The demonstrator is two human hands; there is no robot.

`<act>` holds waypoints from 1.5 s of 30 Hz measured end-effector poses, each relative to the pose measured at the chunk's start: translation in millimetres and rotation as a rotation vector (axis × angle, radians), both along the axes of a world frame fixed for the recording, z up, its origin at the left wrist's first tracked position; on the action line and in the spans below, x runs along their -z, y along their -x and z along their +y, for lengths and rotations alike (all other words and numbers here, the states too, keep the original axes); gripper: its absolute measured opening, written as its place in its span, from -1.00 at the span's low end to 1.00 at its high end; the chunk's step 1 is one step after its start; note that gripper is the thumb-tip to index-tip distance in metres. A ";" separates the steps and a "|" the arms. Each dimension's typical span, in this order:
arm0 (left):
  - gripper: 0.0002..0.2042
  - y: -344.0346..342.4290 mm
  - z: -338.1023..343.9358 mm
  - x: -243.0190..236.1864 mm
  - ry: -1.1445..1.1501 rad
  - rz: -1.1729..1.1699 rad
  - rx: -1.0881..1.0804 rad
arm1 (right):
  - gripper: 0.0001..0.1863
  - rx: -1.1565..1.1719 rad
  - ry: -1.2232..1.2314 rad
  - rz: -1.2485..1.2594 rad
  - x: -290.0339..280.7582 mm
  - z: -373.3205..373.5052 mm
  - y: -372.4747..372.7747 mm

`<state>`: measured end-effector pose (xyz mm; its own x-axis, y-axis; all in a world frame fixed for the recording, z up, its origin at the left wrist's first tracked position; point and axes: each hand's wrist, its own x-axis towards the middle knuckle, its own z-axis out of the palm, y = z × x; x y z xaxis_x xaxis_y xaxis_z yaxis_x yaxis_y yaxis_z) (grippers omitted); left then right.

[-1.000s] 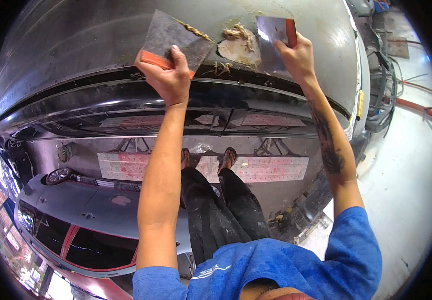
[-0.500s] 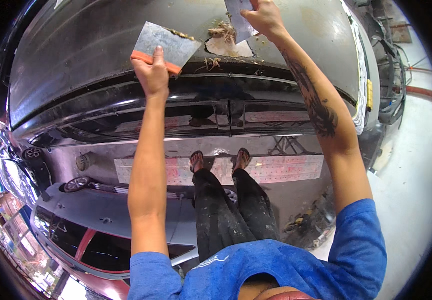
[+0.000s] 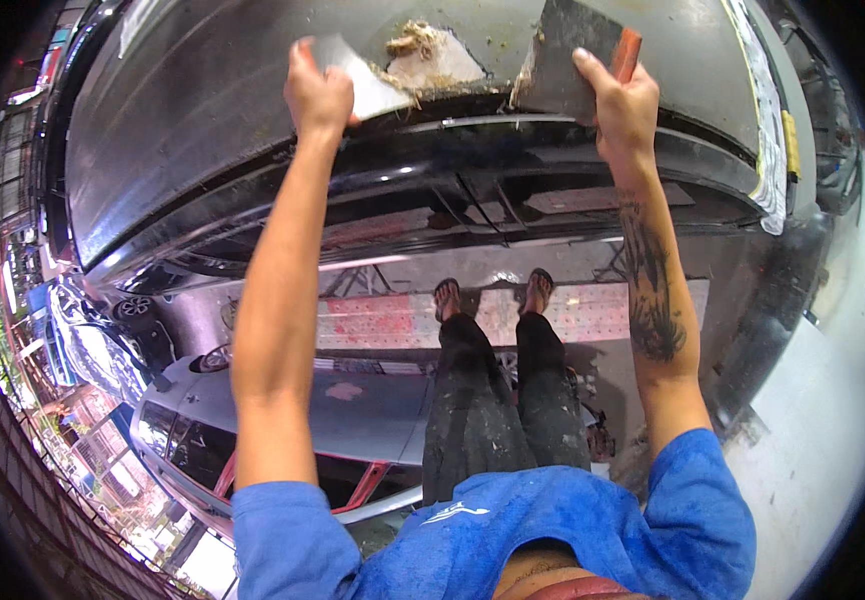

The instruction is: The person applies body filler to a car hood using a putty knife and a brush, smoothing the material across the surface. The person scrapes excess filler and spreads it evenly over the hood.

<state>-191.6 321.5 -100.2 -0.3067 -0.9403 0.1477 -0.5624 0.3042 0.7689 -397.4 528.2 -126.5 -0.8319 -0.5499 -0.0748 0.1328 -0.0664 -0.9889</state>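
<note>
My left hand [image 3: 319, 92] is closed round the orange edge of a flat metal filler spreader [image 3: 370, 86]. This blade is tilted, and its tip is beside a pale, rough-edged patch [image 3: 442, 66] on a dark grey vehicle roof [image 3: 207, 95]. A clump of brownish shavings [image 3: 415, 40] rests on the patch. To the right, my right hand [image 3: 624, 112] grips a second filler spreader [image 3: 564, 62] by its orange edge, thumb flat on the dark blade. Brownish residue clings along that blade's left side, close to the roof's near edge.
My feet stand on a perforated plank [image 3: 367, 322] beside the glossy black vehicle side [image 3: 352, 225]. Behind me is a grey car [image 3: 352, 400] with red window pillars. White covering [image 3: 770, 190] and a yellow roll [image 3: 791, 145] line the roof's right edge.
My right hand has moved right and nearer, drawing its spreader off the patch. My left hand has moved farther forward, and its spreader has turned so its blade points toward the patch.
</note>
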 end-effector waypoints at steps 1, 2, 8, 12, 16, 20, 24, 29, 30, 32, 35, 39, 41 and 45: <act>-0.56 -4.2 1.2 2.2 -0.075 0.013 -0.075 | -0.79 0.056 -0.061 0.022 0.3 3.7 -1.4; -0.56 -2.5 -3.2 5.8 0.026 0.055 -0.005 | -0.79 0.053 -0.035 0.013 0.3 5.9 -2.5; -0.52 -5.5 -19.4 32.7 0.147 -0.042 0.098 | -0.79 0.069 -0.098 -0.123 3.2 9.7 -4.7; -0.54 -4.4 -16.9 33.7 0.565 0.076 0.062 | -0.81 0.017 -0.017 -0.041 2.8 11.5 -12.1; -0.56 5.0 -14.9 31.9 0.195 -0.006 0.038 | -0.82 0.044 -0.055 0.013 -2.4 12.0 -20.6; -0.56 -3.1 -16.9 33.1 0.272 0.044 0.037 | -0.79 -0.019 -0.211 0.169 -5.0 -6.3 -8.1; -0.62 -14.8 -13.7 32.3 0.093 -0.090 0.078 | -0.76 -0.263 -0.319 0.306 9.8 -35.1 13.6; -0.60 2.7 -6.1 9.3 0.164 -0.041 0.169 | -0.69 -0.352 -0.360 0.502 6.0 -69.7 -9.7; -0.58 15.6 -11.1 4.5 0.258 -0.041 0.183 | -0.66 -0.308 -0.384 0.676 -1.1 -85.5 -17.2; -0.49 23.6 -17.1 1.9 0.306 -0.103 0.165 | -0.78 -0.358 -0.408 0.624 -19.1 -117.0 -23.8; -0.47 22.2 -21.4 -3.0 0.054 -0.259 0.154 | -0.83 -0.371 -0.384 0.741 -31.2 -122.6 -27.2; -0.49 11.9 -19.1 7.6 0.265 0.058 0.241 | -0.80 -0.334 -0.345 0.760 -18.9 -112.3 -21.8; -0.50 36.7 -23.6 0.8 0.108 -0.078 0.166 | -0.80 -0.350 -0.446 0.691 -12.8 -127.1 -17.1; -0.47 56.0 -19.9 -0.9 0.080 -0.069 0.203 | -0.63 -0.357 -0.548 0.829 -4.8 -126.6 -13.4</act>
<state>-247.6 301.6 -99.2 -0.5009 -0.8442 0.1909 -0.5339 0.4749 0.6995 -384.0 401.6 -121.7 -0.5332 -0.8358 0.1308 -0.6742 0.3265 -0.6625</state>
